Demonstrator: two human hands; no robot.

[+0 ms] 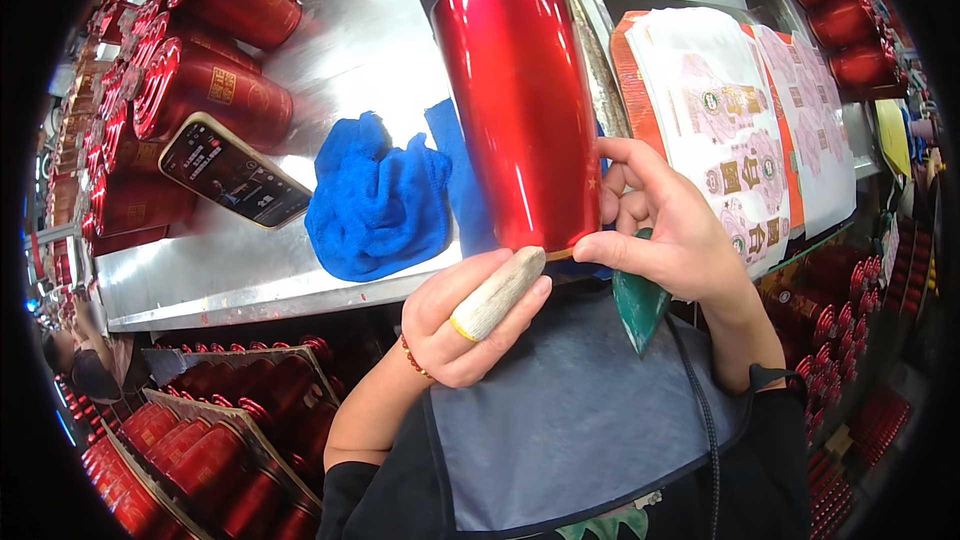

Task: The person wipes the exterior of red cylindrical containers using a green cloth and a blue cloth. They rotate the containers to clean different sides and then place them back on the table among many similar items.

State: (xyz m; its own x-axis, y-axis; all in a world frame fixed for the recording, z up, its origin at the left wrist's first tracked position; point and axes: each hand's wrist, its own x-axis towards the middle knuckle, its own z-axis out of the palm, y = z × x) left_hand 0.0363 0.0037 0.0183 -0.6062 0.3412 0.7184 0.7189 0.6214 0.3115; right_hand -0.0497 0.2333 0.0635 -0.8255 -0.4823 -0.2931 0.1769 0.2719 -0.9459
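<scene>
A large glossy red bottle [522,110] lies with its silvery threaded neck away from me and its base toward me. My left hand [465,325] is closed at the base, a pale cloth finger cover [500,292] with a yellow edge on one finger. My right hand [665,225] touches the bottle's lower right side with the index finger and the base edge with the thumb. A green pointed scraper [640,305] is tucked in that hand, tip toward me. The undersides of the fingers are partly hidden. A crumpled blue cloth [375,200] lies left of the bottle.
A phone [235,172] leans against red bottles [215,90] on the metal table [370,10]. Printed transfer sheets [710,110] are stacked at right. Racks of red bottles [215,440] stand below the table at left, and more red pieces [835,320] at right.
</scene>
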